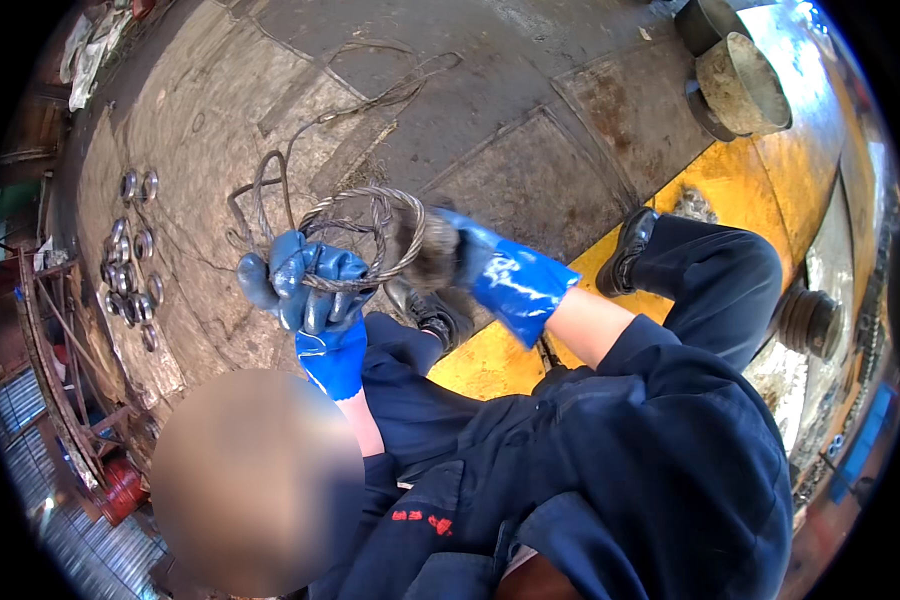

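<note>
My left hand (pixel 315 278), in a blue rubber glove, is closed around a coiled wire rope (pixel 410 262). The rope's twisted steel strands form a round loop above the glove. My right hand (pixel 495 275), gloved the same way, is at the loop's right side with a dark, shaggy wad (pixel 432 248), perhaps a rag. Motion smears the wad and hides the right fingers, but it sits at the glove's end against the rope. From the loop, thinner rope lengths (pixel 285 165) trail up and away across the floor.
Several metal rings (pixel 125 275) lie at the left. A yellow plate (pixel 505 362) is under my legs. Cylindrical metal containers (pixel 742 85) stand at the far right, and a dark ribbed roll (pixel 808 322) lies at the right. A rusty metal frame (pixel 65 370) is at the left edge.
</note>
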Available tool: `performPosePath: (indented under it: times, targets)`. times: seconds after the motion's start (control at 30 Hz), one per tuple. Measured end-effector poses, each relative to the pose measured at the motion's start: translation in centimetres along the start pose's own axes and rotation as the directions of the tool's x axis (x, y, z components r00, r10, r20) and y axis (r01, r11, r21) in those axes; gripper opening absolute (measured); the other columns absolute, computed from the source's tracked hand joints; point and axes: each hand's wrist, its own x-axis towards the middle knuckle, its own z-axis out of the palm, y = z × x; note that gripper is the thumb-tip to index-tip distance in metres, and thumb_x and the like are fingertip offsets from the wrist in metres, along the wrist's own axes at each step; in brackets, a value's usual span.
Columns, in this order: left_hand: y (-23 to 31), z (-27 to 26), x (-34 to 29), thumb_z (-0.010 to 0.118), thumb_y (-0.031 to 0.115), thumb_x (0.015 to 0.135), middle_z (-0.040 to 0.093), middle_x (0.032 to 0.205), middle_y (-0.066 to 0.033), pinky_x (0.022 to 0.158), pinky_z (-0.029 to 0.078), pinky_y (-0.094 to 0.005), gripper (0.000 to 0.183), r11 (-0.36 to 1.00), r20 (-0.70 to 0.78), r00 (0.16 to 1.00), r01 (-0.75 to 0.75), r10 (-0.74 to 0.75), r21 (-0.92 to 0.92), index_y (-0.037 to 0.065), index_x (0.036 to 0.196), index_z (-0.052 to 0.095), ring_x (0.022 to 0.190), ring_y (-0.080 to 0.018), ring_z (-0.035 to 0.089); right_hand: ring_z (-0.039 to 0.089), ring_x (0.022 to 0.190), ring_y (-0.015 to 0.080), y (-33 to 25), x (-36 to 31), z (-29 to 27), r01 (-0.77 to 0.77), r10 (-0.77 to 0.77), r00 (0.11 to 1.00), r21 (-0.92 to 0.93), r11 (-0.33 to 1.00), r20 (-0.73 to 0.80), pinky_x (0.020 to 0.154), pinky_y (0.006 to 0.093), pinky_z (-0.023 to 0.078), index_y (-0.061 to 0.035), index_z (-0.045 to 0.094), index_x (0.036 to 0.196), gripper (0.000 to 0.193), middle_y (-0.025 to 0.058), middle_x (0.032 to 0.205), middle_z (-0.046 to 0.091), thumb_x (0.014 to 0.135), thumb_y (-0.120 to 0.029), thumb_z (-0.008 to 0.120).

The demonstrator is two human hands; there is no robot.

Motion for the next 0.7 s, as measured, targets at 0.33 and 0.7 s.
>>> performPosePath:
  times: [0.33,0.7]
  targets:
    - [-4.4,1.1,-3.5,0.044,0.017,0.104,0.041,0.062,0.0083,0.068,0.037,-0.026,0.033,0.823,-0.447,0.873,0.101,0.196,0.558,0.025,0.071,0.044,0.064,-0.0087,0.038,0.069,0.081,0.0214,6.4,0.7,12.9,0.413,-0.399,0.906,-0.095,0.906,0.137,0.076,0.0375,0.057,-0.0033,0.069,0.108,0.024,0.0098,0.097,0.073,0.091,-0.02,0.07]
    - [-2.9,-0.5,2.7,0.04,0.05,0.104,0.051,0.043,0.0091,0.042,0.034,-0.0216,0.054,0.996,0.105,0.994,-0.012,0.021,-0.089,0.001,0.097,0.063,0.031,-0.0048,0.042,0.068,0.076,0.019,-0.7,3.8,10.7,0.59,-0.624,0.78,-0.398,0.703,0.055,0.07,0.0353,0.056,-0.0026,0.071,0.106,0.022,0.0088,0.092,0.073,0.088,-0.015,0.072]
